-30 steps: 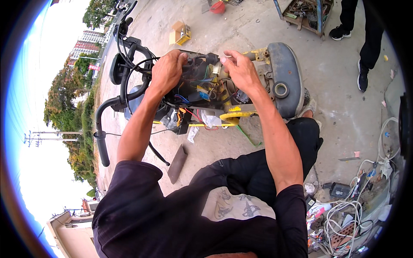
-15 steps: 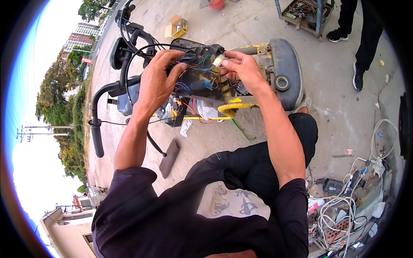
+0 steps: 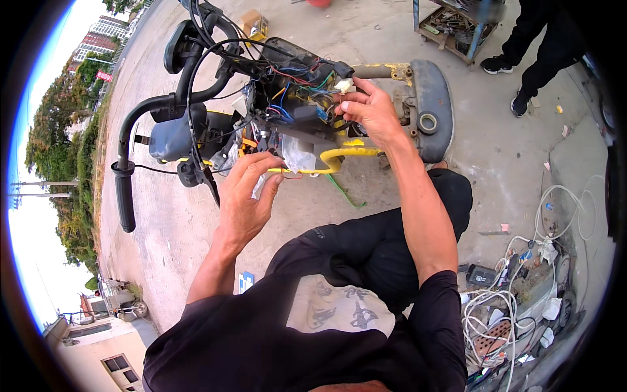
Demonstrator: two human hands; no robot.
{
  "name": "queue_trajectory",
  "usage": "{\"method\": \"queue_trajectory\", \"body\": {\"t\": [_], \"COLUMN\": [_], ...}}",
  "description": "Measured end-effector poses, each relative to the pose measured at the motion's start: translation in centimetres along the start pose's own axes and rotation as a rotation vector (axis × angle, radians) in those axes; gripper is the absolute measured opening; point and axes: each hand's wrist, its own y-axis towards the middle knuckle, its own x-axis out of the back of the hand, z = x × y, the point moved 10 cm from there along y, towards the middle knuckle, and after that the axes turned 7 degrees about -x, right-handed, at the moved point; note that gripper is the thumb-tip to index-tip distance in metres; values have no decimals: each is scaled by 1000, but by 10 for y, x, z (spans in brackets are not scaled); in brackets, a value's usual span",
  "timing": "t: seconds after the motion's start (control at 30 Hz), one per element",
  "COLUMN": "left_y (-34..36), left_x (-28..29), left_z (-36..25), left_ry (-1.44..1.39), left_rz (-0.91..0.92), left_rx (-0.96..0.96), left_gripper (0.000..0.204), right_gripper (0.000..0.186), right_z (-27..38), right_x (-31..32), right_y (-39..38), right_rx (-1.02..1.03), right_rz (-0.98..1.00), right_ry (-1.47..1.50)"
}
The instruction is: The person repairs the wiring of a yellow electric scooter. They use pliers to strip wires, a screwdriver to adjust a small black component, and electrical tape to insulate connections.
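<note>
A stripped vehicle frame with handlebars and a bundle of loose coloured wires [image 3: 307, 75] is in front of me. Among the wires, my right hand [image 3: 373, 116] has its thumb and fingers closed on thin wires, just below a white plastic connector [image 3: 344, 85]. Lower and to the left, my left hand [image 3: 247, 199] is beside the yellow frame tube [image 3: 333, 154], thumb and fingers apart. A thin red wire passes close to its fingertips. Clear plastic wrapping [image 3: 298, 154] hangs in the frame nearby.
The black handlebar grip [image 3: 124, 202] juts out at the left, and a dark grey tank-like part [image 3: 433, 111] closes off the right end. Beyond are a cardboard box [image 3: 250, 23], a cart with metal parts [image 3: 450, 29] and a standing person's legs [image 3: 539, 49]. Tangled pale cable [image 3: 490, 307] lies lower right.
My left hand has left the wire bundle, moving down toward the yellow tube. My right hand has shifted its fingers from the white connector to just below it. The view has shifted slightly.
</note>
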Motion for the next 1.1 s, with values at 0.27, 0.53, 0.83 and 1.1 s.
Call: {"method": "queue_trajectory", "body": {"t": [0.27,0.53,0.83,1.1], "left_y": [-22,29,77,89], "left_x": [-5,-46,-89,-97], "left_z": [10,2,9,12], "left_ry": [-105,-53,423,453], "left_rz": [-53,-143,-372,-376], "left_rx": [-27,32,-53,-55], "left_gripper": [23,18,23,10], "right_gripper": [63,50,46,42], "right_z": [-19,-18,-7,-9], "right_x": [0,-5,-11,1], "right_y": [-16,-19,-14,-7], "right_rx": [8,-8,56,74], "right_rz": [-91,-145,-110,-85], "right_ry": [98,106,105,112]}}
